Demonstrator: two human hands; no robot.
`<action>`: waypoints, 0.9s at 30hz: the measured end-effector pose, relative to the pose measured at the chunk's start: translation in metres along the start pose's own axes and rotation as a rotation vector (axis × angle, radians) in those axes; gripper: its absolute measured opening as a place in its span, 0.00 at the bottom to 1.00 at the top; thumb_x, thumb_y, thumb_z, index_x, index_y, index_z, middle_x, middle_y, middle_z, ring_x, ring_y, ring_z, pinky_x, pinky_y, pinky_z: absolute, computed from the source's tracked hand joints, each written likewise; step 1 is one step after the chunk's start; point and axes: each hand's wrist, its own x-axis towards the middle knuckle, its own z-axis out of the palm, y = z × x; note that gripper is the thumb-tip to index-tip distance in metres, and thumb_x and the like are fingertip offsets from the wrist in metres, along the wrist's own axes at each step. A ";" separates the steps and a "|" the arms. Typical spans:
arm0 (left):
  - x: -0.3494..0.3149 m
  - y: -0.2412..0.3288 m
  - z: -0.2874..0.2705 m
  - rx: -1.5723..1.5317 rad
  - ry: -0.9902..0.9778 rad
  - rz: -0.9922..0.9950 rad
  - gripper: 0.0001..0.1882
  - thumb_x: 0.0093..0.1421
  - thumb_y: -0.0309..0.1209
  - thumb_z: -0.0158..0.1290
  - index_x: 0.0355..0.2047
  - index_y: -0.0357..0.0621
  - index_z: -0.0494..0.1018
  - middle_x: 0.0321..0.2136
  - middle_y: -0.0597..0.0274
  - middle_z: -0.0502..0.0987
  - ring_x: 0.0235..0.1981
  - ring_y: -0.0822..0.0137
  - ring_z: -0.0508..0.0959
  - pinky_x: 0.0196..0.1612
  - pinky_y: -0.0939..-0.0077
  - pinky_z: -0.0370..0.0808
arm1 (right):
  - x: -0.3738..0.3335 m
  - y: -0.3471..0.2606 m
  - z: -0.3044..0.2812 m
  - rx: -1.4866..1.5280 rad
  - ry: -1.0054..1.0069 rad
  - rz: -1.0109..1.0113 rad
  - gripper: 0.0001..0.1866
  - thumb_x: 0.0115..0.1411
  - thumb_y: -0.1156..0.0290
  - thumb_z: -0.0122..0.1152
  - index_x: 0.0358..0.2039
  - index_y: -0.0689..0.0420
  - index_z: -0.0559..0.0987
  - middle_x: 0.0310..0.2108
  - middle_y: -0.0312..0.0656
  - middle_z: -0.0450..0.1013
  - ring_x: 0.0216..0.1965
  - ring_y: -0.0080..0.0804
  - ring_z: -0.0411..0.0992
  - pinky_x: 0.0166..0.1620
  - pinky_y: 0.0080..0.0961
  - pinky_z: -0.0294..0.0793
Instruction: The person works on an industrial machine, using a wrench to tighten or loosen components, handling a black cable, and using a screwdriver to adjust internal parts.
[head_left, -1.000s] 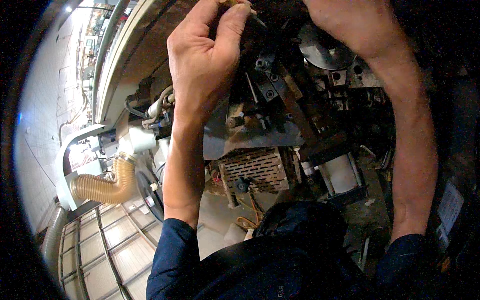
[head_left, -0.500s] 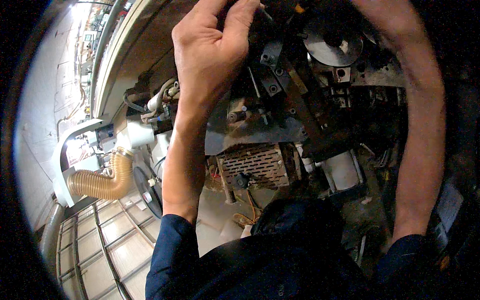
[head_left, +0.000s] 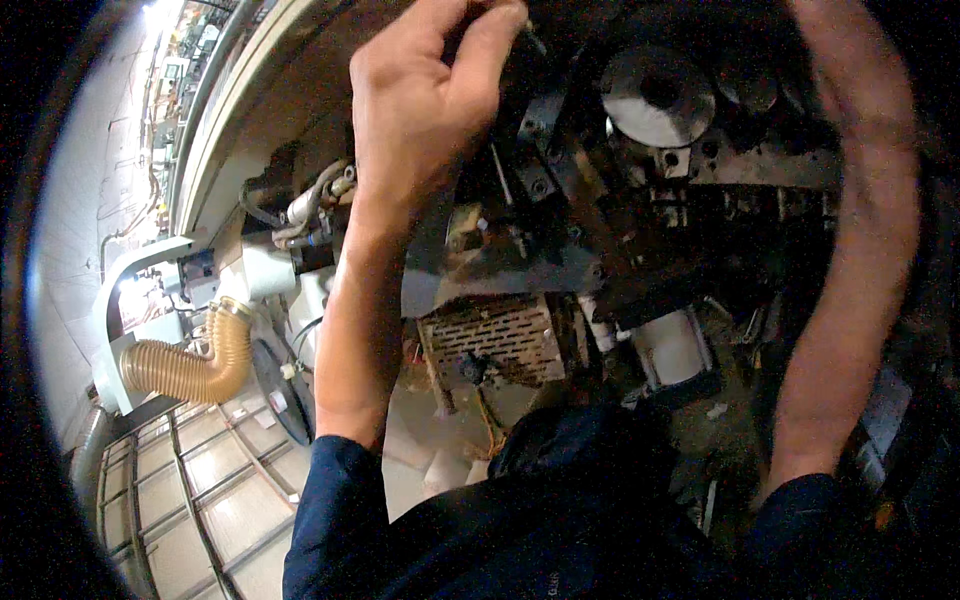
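My left hand (head_left: 425, 95) is raised at the top edge, over the dark machine. Its thumb and fingers close in a pinch, partly cut off by the frame. A thin dark piece shows by the fingertips, too dim to name. My right forearm (head_left: 865, 230) reaches up along the right side, and the hand beyond it is out of the picture. Between the arms, a shiny metal disc (head_left: 658, 105) with a dark centre sits on the machine. Below my left hand lie dark metal bars and a bolted plate (head_left: 540, 185).
A slotted metal cover (head_left: 500, 340) with a dark knob (head_left: 474, 368) is at the machine's lower front. A whitish box-shaped part (head_left: 672, 350) stands to its right. At left are a ribbed tan hose (head_left: 190, 365), a pale housing, cables and a gridded panel (head_left: 215, 480).
My right forearm has swung outward to the right at its upper end. My left hand stays pinched, nearly in place. The view has shifted slightly.
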 end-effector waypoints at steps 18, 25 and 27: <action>0.000 0.007 0.002 0.013 0.032 -0.015 0.05 0.60 0.25 0.54 0.34 0.37 0.78 0.28 0.64 0.80 0.31 0.77 0.77 0.37 0.83 0.73 | 0.016 0.027 -0.023 0.444 -0.257 0.170 0.11 0.58 0.63 0.62 0.25 0.57 0.75 0.21 0.29 0.65 0.23 0.19 0.63 0.30 0.24 0.65; 0.000 0.005 0.011 -0.041 0.115 0.032 0.05 0.59 0.25 0.56 0.34 0.35 0.79 0.28 0.65 0.80 0.29 0.78 0.77 0.36 0.85 0.73 | 0.002 0.012 -0.045 0.246 -0.177 0.356 0.12 0.55 0.65 0.64 0.32 0.62 0.76 0.27 0.38 0.71 0.28 0.23 0.69 0.36 0.25 0.69; 0.001 0.000 0.011 -0.026 0.122 0.051 0.05 0.59 0.25 0.56 0.34 0.35 0.79 0.27 0.66 0.80 0.29 0.79 0.76 0.35 0.85 0.73 | -0.028 0.039 -0.060 0.350 -0.099 0.300 0.14 0.56 0.65 0.63 0.38 0.61 0.76 0.34 0.39 0.74 0.34 0.24 0.71 0.44 0.25 0.70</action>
